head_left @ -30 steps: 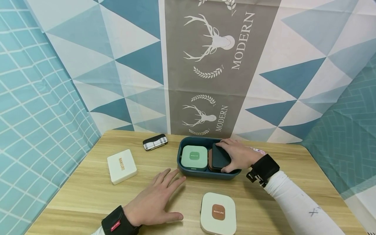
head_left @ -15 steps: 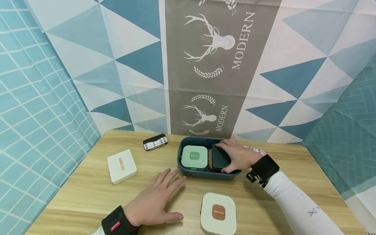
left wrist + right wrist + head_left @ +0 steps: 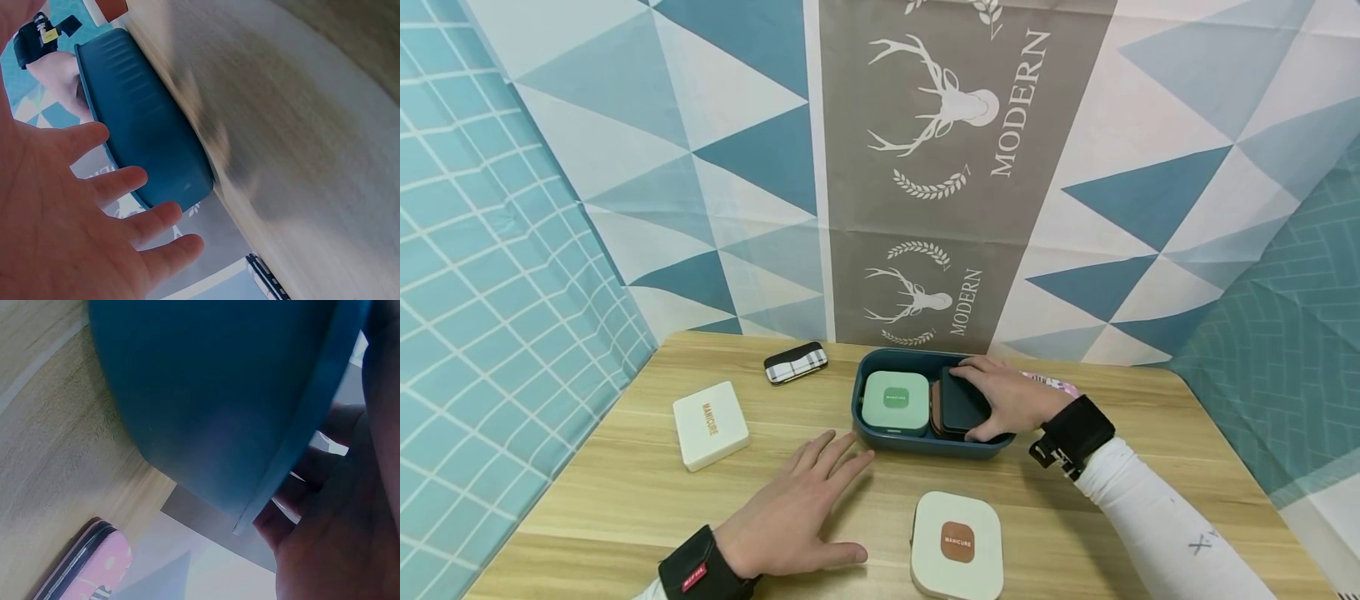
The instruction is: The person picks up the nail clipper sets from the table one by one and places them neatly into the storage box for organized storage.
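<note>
My right hand (image 3: 1009, 398) reaches over the right end of a dark blue bin (image 3: 925, 444). Its thumb and fingers span a black square case (image 3: 964, 403) inside the bin, gripping it by the near and far edges. A brown edge (image 3: 936, 408) shows beside the black case. In the bin's left half lies a mint green manicure case (image 3: 896, 400). My left hand (image 3: 801, 510) is spread over the table in front of the bin, holding nothing; its palm and separated fingers show in the left wrist view. Right of it lies a cream manicure case (image 3: 957, 542) with a brown label.
On the left of the wooden table (image 3: 617, 500) sits a white manicure box (image 3: 711, 425). A black-and-plaid case (image 3: 796, 364) lies at the back, left of the bin. Behind my right hand is a pink patterned case (image 3: 103, 565). A patterned cloth backdrop (image 3: 925, 208) hangs behind the table.
</note>
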Tool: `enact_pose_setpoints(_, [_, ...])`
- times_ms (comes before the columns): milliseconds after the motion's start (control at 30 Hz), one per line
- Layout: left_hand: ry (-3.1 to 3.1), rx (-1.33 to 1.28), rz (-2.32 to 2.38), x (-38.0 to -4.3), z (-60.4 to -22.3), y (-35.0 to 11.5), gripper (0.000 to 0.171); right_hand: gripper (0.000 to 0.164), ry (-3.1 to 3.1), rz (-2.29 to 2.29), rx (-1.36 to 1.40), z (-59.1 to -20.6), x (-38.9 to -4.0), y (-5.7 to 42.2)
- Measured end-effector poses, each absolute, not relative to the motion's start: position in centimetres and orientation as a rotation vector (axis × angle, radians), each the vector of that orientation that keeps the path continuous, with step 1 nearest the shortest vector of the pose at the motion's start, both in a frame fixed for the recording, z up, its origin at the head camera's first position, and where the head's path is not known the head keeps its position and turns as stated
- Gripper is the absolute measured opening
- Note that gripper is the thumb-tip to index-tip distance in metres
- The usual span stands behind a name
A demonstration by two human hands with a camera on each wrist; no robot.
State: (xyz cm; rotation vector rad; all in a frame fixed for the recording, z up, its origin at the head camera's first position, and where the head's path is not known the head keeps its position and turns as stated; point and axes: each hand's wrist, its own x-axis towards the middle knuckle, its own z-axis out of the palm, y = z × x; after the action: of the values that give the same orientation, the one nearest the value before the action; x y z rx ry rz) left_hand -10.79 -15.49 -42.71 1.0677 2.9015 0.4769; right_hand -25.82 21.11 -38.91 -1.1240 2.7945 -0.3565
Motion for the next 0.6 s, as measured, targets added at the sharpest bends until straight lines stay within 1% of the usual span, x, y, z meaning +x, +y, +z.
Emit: enact_pose_setpoints(600, [2.903,1.069,0.456,-10.81,-42.76,-15.44,0.1,0.102,2.79,-0.364,-1.131,-38.68,-25.52,21.04])
